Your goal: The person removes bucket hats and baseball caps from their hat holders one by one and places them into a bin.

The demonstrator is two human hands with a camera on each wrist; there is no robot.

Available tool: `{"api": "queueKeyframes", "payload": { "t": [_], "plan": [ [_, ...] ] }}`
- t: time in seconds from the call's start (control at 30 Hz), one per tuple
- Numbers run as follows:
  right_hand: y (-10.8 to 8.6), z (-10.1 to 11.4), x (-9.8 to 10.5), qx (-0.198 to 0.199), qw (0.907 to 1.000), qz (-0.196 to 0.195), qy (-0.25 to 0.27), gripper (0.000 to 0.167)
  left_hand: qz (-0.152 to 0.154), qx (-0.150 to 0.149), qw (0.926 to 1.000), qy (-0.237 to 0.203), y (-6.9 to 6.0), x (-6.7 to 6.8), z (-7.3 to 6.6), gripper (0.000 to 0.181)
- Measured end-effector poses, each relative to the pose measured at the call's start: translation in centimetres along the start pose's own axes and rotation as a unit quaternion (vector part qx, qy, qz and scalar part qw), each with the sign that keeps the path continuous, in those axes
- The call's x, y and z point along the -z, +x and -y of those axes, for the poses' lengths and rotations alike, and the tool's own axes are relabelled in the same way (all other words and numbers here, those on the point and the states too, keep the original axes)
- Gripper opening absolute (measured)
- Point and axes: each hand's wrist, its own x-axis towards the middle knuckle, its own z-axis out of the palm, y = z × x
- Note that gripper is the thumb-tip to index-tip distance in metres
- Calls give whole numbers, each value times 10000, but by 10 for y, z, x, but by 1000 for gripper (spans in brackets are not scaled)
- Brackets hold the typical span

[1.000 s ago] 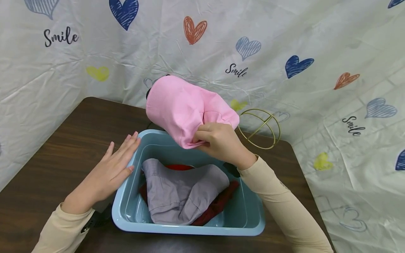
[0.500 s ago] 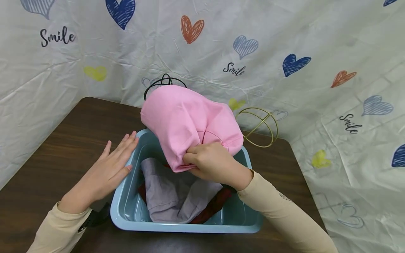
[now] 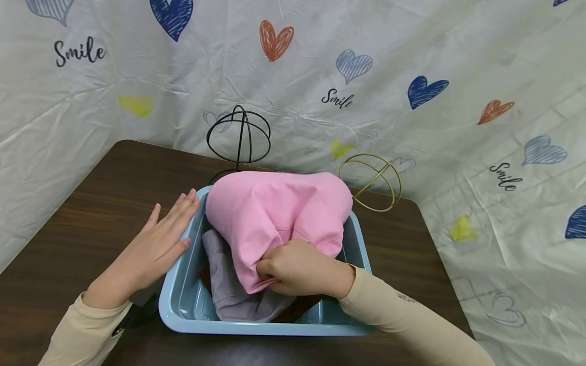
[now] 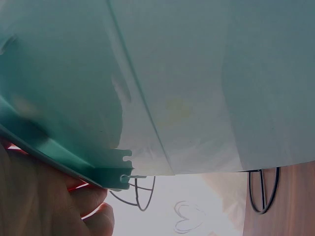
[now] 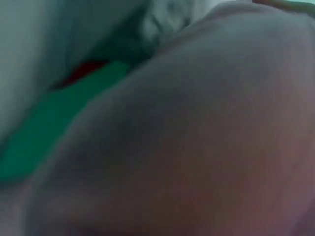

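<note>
A pink cloth hat (image 3: 284, 203) is in my right hand (image 3: 304, 269), which grips the gathered fabric at its near edge. The hat hangs inside the light blue plastic basin (image 3: 270, 329), over a grey cloth hat (image 3: 229, 290). Some dark red cloth (image 3: 299, 309) shows beneath the grey one. My left hand (image 3: 155, 249) lies with straight fingers against the basin's left rim. In the left wrist view the basin's outer wall (image 4: 172, 88) fills most of the picture. The right wrist view is blurred and close to the hand.
Behind the basin stands a black wire hat stand (image 3: 239, 134). A gold wire stand (image 3: 375, 183) is to its right. All of it is on a dark brown wooden table (image 3: 91, 213), with a white heart-patterned cloth (image 3: 302, 30) hanging behind.
My right hand has lowered the pink hat toward me, down into the basin over the grey hat. The black stand has come into sight behind it. My left hand has stayed in place.
</note>
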Motion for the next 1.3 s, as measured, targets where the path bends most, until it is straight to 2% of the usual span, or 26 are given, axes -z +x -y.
{"api": "queueKeyframes", "payload": {
  "t": [0.1,0.27,0.43,0.53,0.6,0.67,0.77,0.83,0.87,0.97,1.07,1.2,1.3],
  "plan": [
    [2,7,-9,45,9997,243,-85,22,1,20,10000,8,0,0,0,63],
    [4,12,-22,69,9992,380,-48,22,7,27,10000,-34,0,0,0,63],
    [4,13,-25,95,9969,616,470,18,-11,27,10000,-95,0,1,-1,63],
    [2,11,-17,115,9921,675,1046,10,0,-13,9999,-142,0,1,-1,63],
    [-1,8,-6,109,9911,384,1270,6,1,-27,9999,-163,1,1,-1,63],
    [-4,2,8,67,9900,-181,1397,7,-4,-53,9999,-159,1,0,0,63],
    [-8,-13,24,-212,9872,-1202,1025,15,-16,-49,9999,-165,1,0,0,64],
    [-10,-24,27,-539,9829,-1575,790,27,-15,-52,9998,-182,1,0,0,63],
    [-11,-29,27,-726,9815,-1623,710,34,-15,-45,9998,-188,1,1,0,63],
    [-13,-41,19,-1200,9824,-1327,535,55,5,-10,9998,-203,1,1,0,63],
    [-12,-43,6,-1450,9832,-774,795,68,41,26,9998,-208,1,0,0,64],
    [-12,-39,-9,-1582,9820,-214,1008,82,50,30,9997,-233,1,0,0,63],
    [-14,-36,-19,-1563,9846,-25,778,88,46,23,9997,-234,1,1,0,63]
  ]
}}
